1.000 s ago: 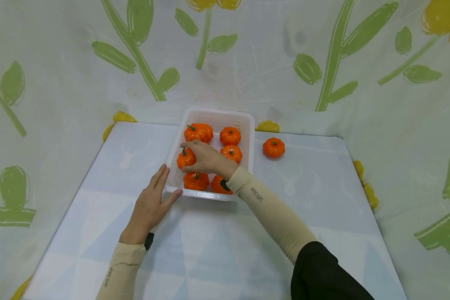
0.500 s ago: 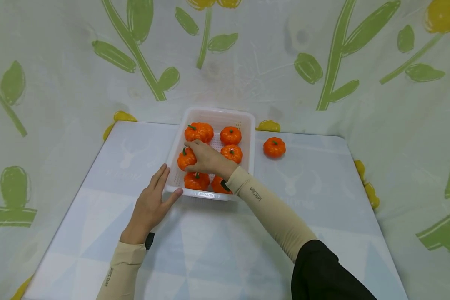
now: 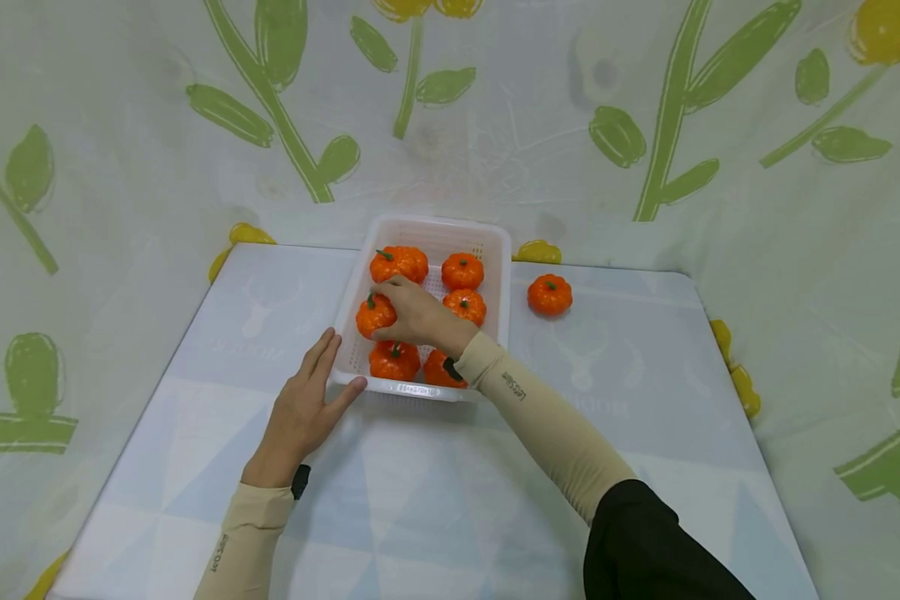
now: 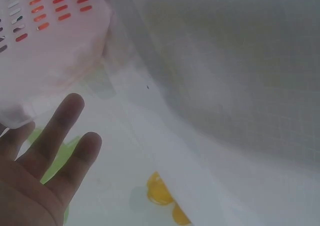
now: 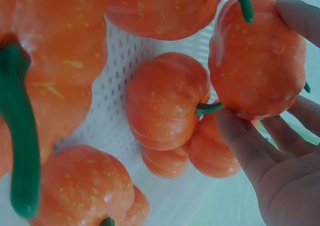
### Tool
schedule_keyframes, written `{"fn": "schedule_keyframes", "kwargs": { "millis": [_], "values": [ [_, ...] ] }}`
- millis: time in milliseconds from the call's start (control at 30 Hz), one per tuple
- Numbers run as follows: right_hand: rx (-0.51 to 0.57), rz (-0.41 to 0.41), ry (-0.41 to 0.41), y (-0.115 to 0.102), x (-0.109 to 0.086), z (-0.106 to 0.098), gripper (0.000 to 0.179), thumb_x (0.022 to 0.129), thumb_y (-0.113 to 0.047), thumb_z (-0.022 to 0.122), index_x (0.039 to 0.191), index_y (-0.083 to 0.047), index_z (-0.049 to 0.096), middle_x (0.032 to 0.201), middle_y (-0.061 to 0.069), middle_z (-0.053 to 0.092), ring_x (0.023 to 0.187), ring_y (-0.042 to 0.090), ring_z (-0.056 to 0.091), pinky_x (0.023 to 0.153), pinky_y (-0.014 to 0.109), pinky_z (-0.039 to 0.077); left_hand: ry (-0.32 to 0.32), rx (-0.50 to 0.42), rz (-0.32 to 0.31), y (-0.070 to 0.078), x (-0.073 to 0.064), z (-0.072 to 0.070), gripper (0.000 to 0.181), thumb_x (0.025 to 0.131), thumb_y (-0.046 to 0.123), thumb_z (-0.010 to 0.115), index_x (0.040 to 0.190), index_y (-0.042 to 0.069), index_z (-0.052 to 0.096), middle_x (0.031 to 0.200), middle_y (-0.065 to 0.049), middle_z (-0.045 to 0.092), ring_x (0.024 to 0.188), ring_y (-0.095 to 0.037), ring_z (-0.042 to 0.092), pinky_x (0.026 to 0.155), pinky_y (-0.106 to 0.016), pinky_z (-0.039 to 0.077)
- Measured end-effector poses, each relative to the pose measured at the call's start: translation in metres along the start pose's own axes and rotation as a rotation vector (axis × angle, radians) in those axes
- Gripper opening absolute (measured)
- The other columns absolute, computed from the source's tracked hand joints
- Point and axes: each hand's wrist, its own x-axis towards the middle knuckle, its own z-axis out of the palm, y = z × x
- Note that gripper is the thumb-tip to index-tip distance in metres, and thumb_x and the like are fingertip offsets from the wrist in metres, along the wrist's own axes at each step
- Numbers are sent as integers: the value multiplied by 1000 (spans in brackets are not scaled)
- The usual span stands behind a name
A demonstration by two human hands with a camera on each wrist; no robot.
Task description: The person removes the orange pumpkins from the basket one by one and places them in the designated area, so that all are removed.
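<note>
A white perforated plastic basket (image 3: 501, 292) holds several small orange pumpkins with green stems. In its left middle, my right hand (image 3: 418, 315) grips one pumpkin (image 3: 373, 318) from the right. The right wrist view shows this pumpkin (image 5: 257, 58) between the thumb and fingers (image 5: 250, 146), with other pumpkins (image 5: 165, 101) close by. My left hand (image 3: 300, 412) rests against the basket's near left corner, fingers extended along the outer side and thumb at the front rim. In the left wrist view, the left hand's fingers (image 4: 52, 136) are straight beside the basket wall (image 4: 55, 51).
One more pumpkin (image 3: 549, 295) sits on the table (image 3: 630, 350), right of the basket. Behind the table hangs a pale cloth (image 3: 510, 125) printed with green leaves and yellow flowers. The basket stands near the table's back edge.
My right hand has shifted slightly right relative to the pumpkin, and its fingertips reach less far across it. The left hand and the basket have stayed in place.
</note>
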Motion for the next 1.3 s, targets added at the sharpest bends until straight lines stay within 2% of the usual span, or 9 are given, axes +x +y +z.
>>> {"fn": "schedule_keyframes", "kwargs": {
  "millis": [233, 467, 733, 900, 1100, 1300],
  "values": [
    [8, 3, 34, -1, -6, -13, 76, 88, -40, 80, 151, -12, 47, 155, 12, 38, 132, 25, 50, 109, 38, 44, -2, 10, 3, 1, 1, 0, 83, 98, 50, 63, 160, 7, 29, 166, -8, 25, 128, -45, 53, 101, -60, 45],
    [54, -18, 127, 4, -15, -25, 72, 88, -40, 80, 148, -14, 50, 154, 11, 40, 134, 27, 48, 109, 41, 43, 9, 6, 12, 0, 0, 1, 83, 98, 49, 65, 160, 7, 29, 166, -8, 26, 126, -45, 54, 101, -60, 45],
    [147, -29, 298, 15, -33, -40, 79, 86, -43, 81, 151, -13, 47, 155, 4, 42, 138, 22, 44, 112, 36, 39, 11, 12, 7, 1, -1, 1, 83, 98, 49, 64, 160, 8, 29, 166, -8, 26, 130, -45, 52, 102, -59, 45],
    [214, -58, 398, 26, -46, -50, 75, 87, -41, 81, 149, -12, 49, 147, 3, 52, 132, 19, 51, 109, 32, 41, 4, 6, 2, 2, 0, 1, 83, 98, 50, 64, 160, 8, 29, 166, -8, 26, 130, -45, 51, 102, -60, 44],
    [246, -61, 534, 53, -62, -57, 76, 85, -35, 84, 148, -9, 49, 144, 6, 54, 120, 19, 54, 98, 32, 48, 6, 9, -2, 2, 0, 2, 83, 98, 50, 64, 160, 7, 30, 166, -9, 26, 128, -46, 53, 101, -60, 44],
    [298, -84, 721, 87, -85, -62, 75, 83, -22, 87, 146, -4, 50, 146, 10, 53, 121, 23, 55, 97, 37, 50, 7, 8, -4, 0, 0, 2, 83, 98, 50, 64, 160, 7, 29, 166, -9, 26, 128, -46, 52, 102, -60, 44]
  ]
}}
